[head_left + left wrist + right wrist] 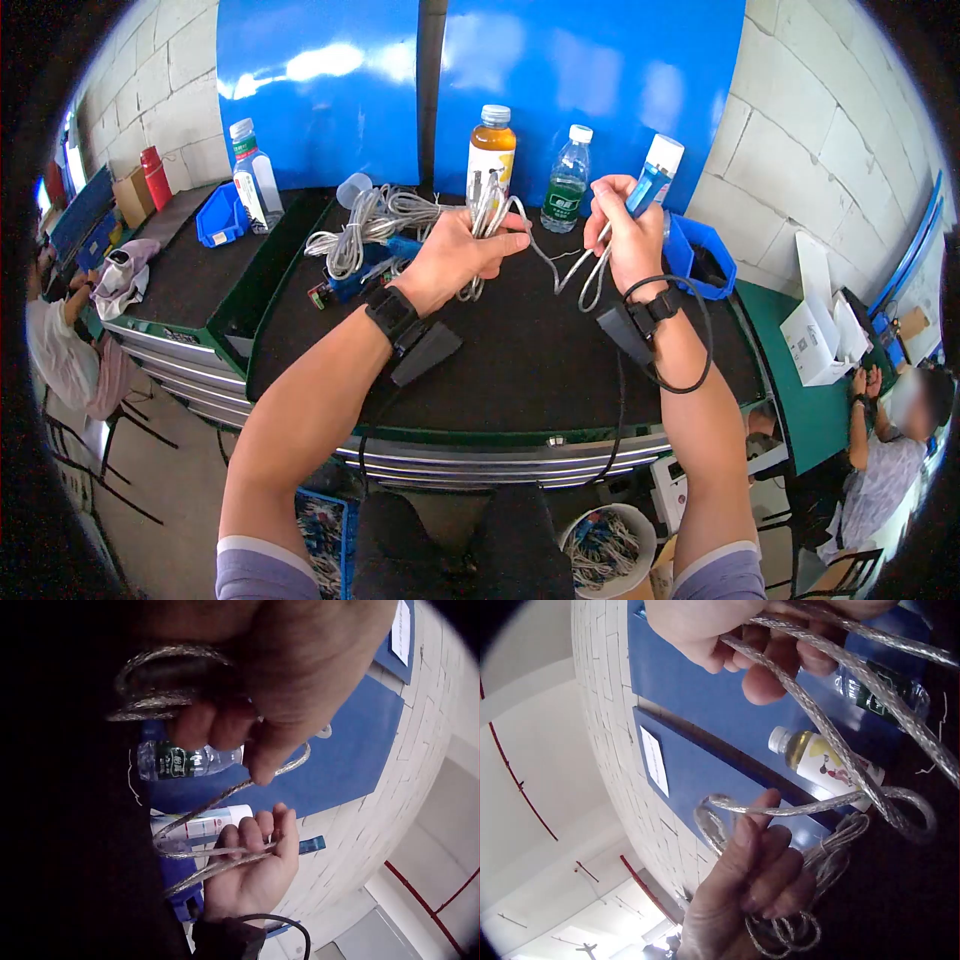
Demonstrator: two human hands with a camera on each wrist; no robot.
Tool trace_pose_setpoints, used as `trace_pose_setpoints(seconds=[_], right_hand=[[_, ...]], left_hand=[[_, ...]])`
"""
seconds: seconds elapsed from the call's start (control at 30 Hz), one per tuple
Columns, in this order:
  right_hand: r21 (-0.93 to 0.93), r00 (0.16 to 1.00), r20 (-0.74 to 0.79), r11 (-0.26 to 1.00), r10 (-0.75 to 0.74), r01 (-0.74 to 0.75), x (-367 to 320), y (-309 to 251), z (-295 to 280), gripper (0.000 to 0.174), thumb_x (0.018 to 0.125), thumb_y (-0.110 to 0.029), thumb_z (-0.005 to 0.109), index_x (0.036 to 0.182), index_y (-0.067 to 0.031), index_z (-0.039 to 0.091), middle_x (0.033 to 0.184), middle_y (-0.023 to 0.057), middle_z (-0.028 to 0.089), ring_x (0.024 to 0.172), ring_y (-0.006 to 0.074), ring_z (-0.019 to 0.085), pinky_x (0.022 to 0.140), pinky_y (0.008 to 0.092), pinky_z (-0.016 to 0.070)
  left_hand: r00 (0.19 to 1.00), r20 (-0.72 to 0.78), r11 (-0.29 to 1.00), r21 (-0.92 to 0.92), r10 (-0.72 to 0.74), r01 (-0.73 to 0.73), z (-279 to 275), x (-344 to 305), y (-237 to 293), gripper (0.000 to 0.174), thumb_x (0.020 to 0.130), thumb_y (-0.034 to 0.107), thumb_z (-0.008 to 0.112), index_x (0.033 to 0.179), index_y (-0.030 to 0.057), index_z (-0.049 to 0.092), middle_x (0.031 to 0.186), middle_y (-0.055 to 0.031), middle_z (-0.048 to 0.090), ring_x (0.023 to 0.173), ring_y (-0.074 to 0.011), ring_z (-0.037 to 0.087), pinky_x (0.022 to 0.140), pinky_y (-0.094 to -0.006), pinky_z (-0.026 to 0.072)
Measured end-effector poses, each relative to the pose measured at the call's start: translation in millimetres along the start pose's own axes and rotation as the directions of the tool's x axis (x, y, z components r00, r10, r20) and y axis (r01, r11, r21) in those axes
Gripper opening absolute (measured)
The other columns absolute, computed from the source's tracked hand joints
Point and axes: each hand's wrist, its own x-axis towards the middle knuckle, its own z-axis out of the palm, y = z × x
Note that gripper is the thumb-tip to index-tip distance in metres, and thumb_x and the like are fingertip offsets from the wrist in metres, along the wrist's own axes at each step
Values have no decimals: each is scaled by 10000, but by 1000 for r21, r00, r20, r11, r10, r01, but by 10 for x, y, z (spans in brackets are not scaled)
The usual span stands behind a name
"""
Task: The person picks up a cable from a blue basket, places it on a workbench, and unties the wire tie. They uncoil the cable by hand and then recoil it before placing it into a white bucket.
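Observation:
A looped bundle of silvery cable [487, 215] is gripped in my left hand [452, 255], its fingers curled round the strands. From it a length of cable [217, 796] runs across to my right hand [632, 240], which pinches cable loops together with a blue connector [648, 190]. In the left wrist view the connector [312, 844] sticks out past the right hand's fingers. The right wrist view shows several strands [840, 742] hanging from the right hand [727, 637], and the left hand [742, 892] holding coils.
More coiled cables [350, 240] and blue parts lie on the black mat at left. Behind stand an orange drink bottle [492, 150], a water bottle [567, 185] and a white-capped container [664, 155]. Blue bins [222, 215] flank the mat; a white bucket [645, 530] sits below. People sit at both sides.

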Motion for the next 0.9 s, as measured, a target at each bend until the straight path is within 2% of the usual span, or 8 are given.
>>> trace_pose_setpoints(seconds=[0.13,0.33,0.43,0.5,0.63,0.7,0.73,0.9], right_hand=[[10,999,32,1000,3,-4,-15,19,8,221,965,-249,620,960,-29,609,619,21,579,440,123,574,369,234,390],[5,995,101,1000,23,-24,-35,47,27,245,970,-285,619,967,-40,601,597,24,581,438,120,568,372,239,392],[4,993,112,999,31,-32,-45,50,29,256,972,-293,621,972,-38,599,598,23,579,447,120,574,372,240,393],[33,989,143,998,42,-47,-54,31,33,256,972,-292,621,976,-37,600,610,25,583,453,123,581,373,243,399],[28,988,140,997,63,-67,-77,-7,71,261,974,-296,622,982,-36,599,627,28,588,465,128,590,375,245,412],[27,984,165,997,65,-70,-75,11,77,278,975,-307,621,988,-30,597,641,31,594,478,133,600,378,247,423],[30,982,186,998,43,-50,-72,33,75,294,976,-317,620,989,-24,597,641,29,591,485,133,602,376,245,425],[47,981,190,997,44,-54,-66,5,64,295,978,-318,618,980,-24,593,636,28,586,469,127,582,375,243,420]], left_hand=[[997,71,996,-91,24,-18,2,-2,-19,265,876,159,762,1080,7,686,734,29,559,580,-50,470,514,-220,391],[995,96,999,52,-13,8,38,-40,33,302,877,247,771,1084,41,693,846,4,646,646,-59,520,565,-222,441],[976,218,997,77,4,-21,7,24,-62,318,895,276,750,1103,52,663,952,-38,692,702,-78,581,630,-237,499],[963,250,994,-78,98,-81,9,62,-161,298,935,286,698,1109,56,621,1034,-78,701,758,-112,630,717,-270,554],[965,256,991,-129,63,-30,23,37,-116,257,974,285,640,1082,60,581,969,-61,680,799,-144,658,772,-302,577],[975,213,952,-305,57,11,47,2,-73,233,991,284,614,1030,60,562,842,-26,622,769,-136,639,747,-313,584],[983,176,951,-311,59,-1,61,20,-84,221,994,284,612,978,77,536,741,11,529,685,-104,576,642,-294,550],[990,133,978,-205,55,-27,31,25,-65,199,1016,286,574,939,114,508,702,45,446,591,-55,413,504,-237,333]])
